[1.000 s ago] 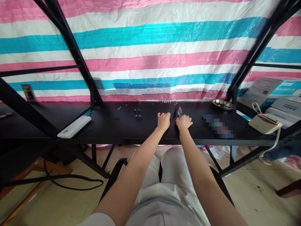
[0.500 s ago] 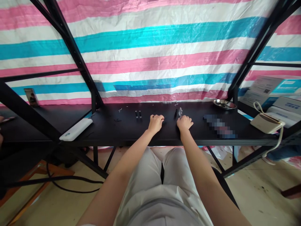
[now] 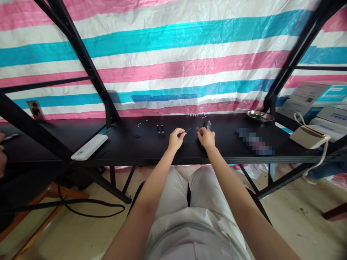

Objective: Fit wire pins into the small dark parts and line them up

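Between the thumb and fingertips of my left hand (image 3: 176, 139) is a thin, see-through tube (image 3: 188, 130), pointing to the right. My right hand (image 3: 207, 138) is closed in a pinch above the black shelf table (image 3: 143, 150); whatever sits at its fingertips is too small to make out. Just beyond it lie several clear tubes (image 3: 209, 125) and small black parts (image 3: 204, 124). Left of my left hand, two short black cylinders with pale ends (image 3: 160, 129) are set side by side. Several small white pieces (image 3: 193, 115) form a row at the back edge.
A white case (image 3: 90, 147) lies at the left. To the right are a round metal dish (image 3: 260, 116), a blurred patch (image 3: 255, 142) and a cream pouch (image 3: 309, 139). Black posts (image 3: 100, 86) frame the table before a striped sheet (image 3: 179, 43). Another person's hand (image 3: 2, 159) shows far left.
My left hand has lifted and turned, bringing the thin tube into sight. My right hand has shifted left and farther from me, its fingers now pinched. The view has shifted slightly.
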A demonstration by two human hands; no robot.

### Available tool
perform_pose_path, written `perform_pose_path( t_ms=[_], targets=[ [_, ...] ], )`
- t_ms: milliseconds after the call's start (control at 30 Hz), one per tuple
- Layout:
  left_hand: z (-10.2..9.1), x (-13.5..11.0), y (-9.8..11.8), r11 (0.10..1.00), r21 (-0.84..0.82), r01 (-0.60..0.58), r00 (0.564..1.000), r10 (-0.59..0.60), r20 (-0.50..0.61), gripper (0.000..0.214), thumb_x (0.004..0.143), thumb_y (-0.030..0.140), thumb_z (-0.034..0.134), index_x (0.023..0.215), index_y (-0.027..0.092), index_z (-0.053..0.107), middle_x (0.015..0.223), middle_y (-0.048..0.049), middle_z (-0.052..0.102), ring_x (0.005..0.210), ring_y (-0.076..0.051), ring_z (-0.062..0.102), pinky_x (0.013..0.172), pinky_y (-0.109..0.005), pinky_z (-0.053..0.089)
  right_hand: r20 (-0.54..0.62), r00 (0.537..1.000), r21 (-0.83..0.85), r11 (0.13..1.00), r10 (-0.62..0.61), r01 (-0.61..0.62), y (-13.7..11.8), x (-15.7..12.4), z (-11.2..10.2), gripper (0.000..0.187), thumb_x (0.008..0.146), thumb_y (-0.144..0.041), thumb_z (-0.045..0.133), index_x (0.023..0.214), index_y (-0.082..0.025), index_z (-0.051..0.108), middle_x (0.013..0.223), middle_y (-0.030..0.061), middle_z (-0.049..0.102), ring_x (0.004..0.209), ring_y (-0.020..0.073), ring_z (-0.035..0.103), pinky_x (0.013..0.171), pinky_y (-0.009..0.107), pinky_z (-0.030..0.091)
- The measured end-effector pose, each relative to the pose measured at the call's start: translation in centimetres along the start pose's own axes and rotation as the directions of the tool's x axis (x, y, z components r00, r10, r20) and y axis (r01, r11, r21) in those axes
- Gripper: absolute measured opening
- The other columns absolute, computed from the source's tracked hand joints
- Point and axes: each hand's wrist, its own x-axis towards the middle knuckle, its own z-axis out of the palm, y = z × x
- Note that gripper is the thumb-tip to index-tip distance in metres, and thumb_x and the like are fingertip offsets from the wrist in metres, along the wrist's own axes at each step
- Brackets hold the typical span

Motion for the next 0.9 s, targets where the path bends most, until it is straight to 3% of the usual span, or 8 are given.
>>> perform_pose_path(
  t_ms=[300,500,900],
  targets=[
    [-0.02,-0.15,0.76,0.999,-0.001,0.034,0.998,-0.034,0.060,0.008,0.079,0.018,0.055,0.086,0.018,0.059,0.088,-0.0038,0.069,0.087,-0.015,0.063,0.081,-0.030,0.045,0.032,0.999,-0.043,0.999,-0.025,0.027,-0.26,-0.08,-0.12,0.014,0.086,-0.026,0.046,0.088,-0.019,0.057,0.080,0.0078,0.064,0.082,0.0223,0.056,0.075,0.033,0.030],
    [-0.01,-0.18,0.87,1.000,-0.009,-0.010,0.997,0.011,0.076,0.006,0.078,0.018,0.057,0.083,0.018,0.060,0.088,-0.0026,0.067,0.085,-0.014,0.063,0.078,-0.027,0.045,0.016,0.999,-0.096,0.995,-0.028,0.029,-0.44,-0.13,0.06,0.013,0.085,-0.025,0.046,0.086,-0.019,0.058,0.077,0.0071,0.063,0.081,0.0223,0.056,0.075,0.033,0.030],
    [0.13,-0.12,0.47,0.998,-0.055,-0.018,0.999,0.021,0.044,0.007,0.079,0.020,0.055,0.084,0.017,0.059,0.086,-0.0046,0.068,0.083,-0.015,0.064,0.071,-0.025,0.045,0.035,0.996,-0.074,0.994,-0.083,0.085,-0.83,-0.36,-0.34,0.012,0.082,-0.020,0.047,0.086,-0.018,0.058,0.082,0.0070,0.064,0.081,0.0212,0.056,0.076,0.033,0.029]
  ],
)
